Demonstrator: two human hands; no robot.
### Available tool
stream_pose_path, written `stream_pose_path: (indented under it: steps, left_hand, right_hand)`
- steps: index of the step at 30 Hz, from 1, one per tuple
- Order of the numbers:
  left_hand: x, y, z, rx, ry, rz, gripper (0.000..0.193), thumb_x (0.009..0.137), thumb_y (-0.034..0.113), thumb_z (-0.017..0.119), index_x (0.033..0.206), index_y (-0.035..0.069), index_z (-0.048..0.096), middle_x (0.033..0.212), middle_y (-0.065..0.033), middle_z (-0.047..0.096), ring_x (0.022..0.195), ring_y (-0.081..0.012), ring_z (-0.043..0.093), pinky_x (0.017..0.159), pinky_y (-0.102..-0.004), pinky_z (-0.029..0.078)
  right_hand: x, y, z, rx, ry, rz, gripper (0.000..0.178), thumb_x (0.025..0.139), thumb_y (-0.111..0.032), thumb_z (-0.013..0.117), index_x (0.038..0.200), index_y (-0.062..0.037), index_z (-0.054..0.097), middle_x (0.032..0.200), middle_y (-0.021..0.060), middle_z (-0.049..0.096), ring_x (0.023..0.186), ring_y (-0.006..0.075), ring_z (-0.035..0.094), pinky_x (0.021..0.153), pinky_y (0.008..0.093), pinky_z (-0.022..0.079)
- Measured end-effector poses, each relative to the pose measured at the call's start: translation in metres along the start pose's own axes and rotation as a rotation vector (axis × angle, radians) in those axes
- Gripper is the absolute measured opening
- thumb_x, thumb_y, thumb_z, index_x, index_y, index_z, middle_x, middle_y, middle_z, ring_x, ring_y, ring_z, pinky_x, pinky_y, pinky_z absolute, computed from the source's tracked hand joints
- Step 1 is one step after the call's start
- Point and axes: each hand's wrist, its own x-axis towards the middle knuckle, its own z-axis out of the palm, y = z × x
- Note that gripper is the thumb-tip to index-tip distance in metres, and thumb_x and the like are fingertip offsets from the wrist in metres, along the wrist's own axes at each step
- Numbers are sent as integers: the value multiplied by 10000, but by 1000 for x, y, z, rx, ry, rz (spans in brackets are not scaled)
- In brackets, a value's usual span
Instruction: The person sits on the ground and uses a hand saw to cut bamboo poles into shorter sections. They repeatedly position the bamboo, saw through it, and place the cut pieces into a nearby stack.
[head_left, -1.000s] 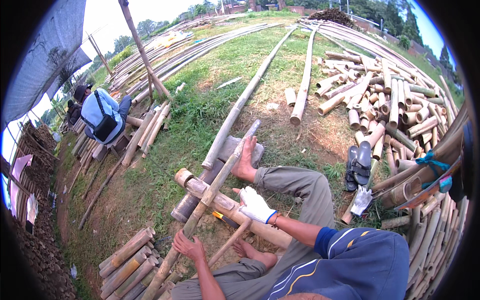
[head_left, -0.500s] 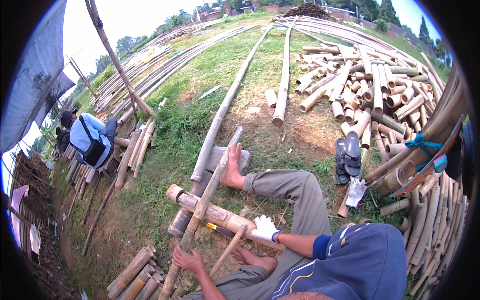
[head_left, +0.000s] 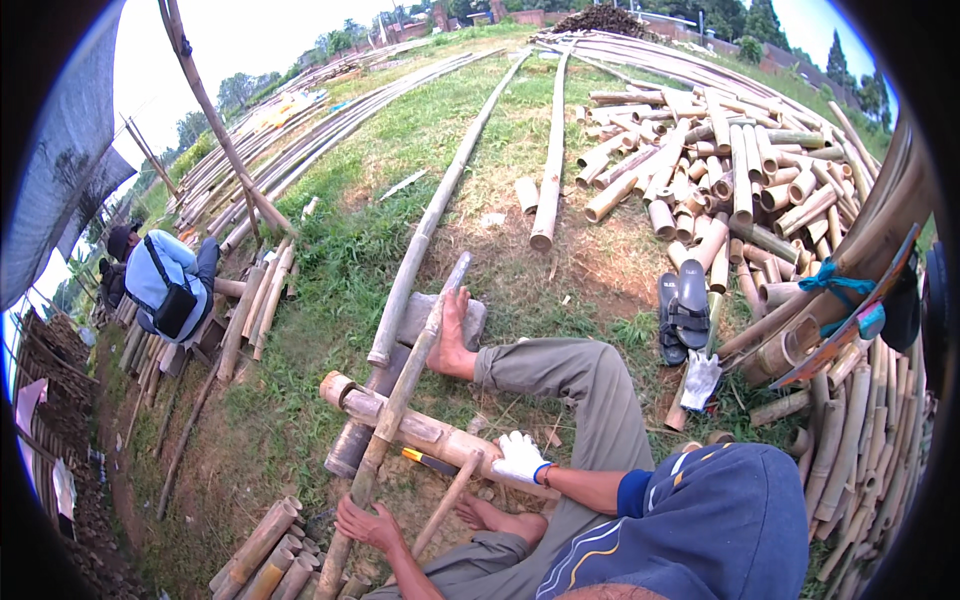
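Note:
My bare left hand (head_left: 368, 525) is closed around the lower part of a long bamboo pole (head_left: 393, 412). The pole slants up and away, crossing over a thick bamboo log (head_left: 425, 428), and its far end lies by my bare foot (head_left: 453, 345). On the log's near end rests my right hand (head_left: 520, 457), in a white glove with the fingers spread. A thinner wooden stick (head_left: 447, 505) meets the log beside that hand and slopes toward me. A yellow and black cutter knife (head_left: 429, 460) lies just below the log, between my hands.
Short bamboo pieces (head_left: 262, 545) are stacked at lower left. A large heap of cut bamboo (head_left: 740, 170) fills the right, near black sandals (head_left: 684, 310) and a loose white glove (head_left: 701, 380). Long poles (head_left: 450, 210) stretch away over grass. Another person (head_left: 165, 285) sits at far left.
The whole view has shifted slightly, so the scene sits a little further left. Both my hands keep their places on the pole and the log.

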Motion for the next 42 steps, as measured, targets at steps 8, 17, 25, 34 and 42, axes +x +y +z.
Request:
stream_pose_path:
  steps: [8,17,25,34,42]
  left_hand:
    - [1,-4,4,13,-17,-20,702,782,102,815,1439,117,567,1465,-92,587,1434,-326,513,1289,-561,295]
    - [-1,-7,7,-10,25,15,709,790,106,807,1455,117,560,1462,-98,589,1427,-323,520,1281,-569,296]
    - [0,-3,6,32,5,10,713,790,128,803,1460,117,559,1456,-98,596,1417,-322,532,1283,-563,294]
    - [0,-13,14,17,47,27,708,781,125,804,1448,127,565,1452,-91,604,1407,-325,541,1279,-565,305]
    - [-1,-1,7,9,2,0,707,785,123,809,1447,120,561,1453,-98,593,1414,-331,524,1283,-574,299]
  right_hand:
    - [0,1,8,7,35,-6,689,939,-465,603,1498,-62,600,1340,265,585,1217,477,568,1065,576,455]
    - [1,0,9,9,11,7,732,929,-477,612,1519,-46,576,1358,270,583,1275,485,557,1075,583,455]
    - [-11,-9,-5,-95,-90,-56,908,804,-519,755,1543,-46,522,1378,247,573,1283,475,572,1053,614,475]
    - [-12,-18,-8,-222,-102,-58,973,759,-509,823,1563,-65,502,1350,223,609,1269,455,597,1031,624,504]
    - [-12,-9,-5,-232,-74,-85,1011,747,-506,830,1589,-69,479,1347,223,599,1248,455,597,1022,613,509]
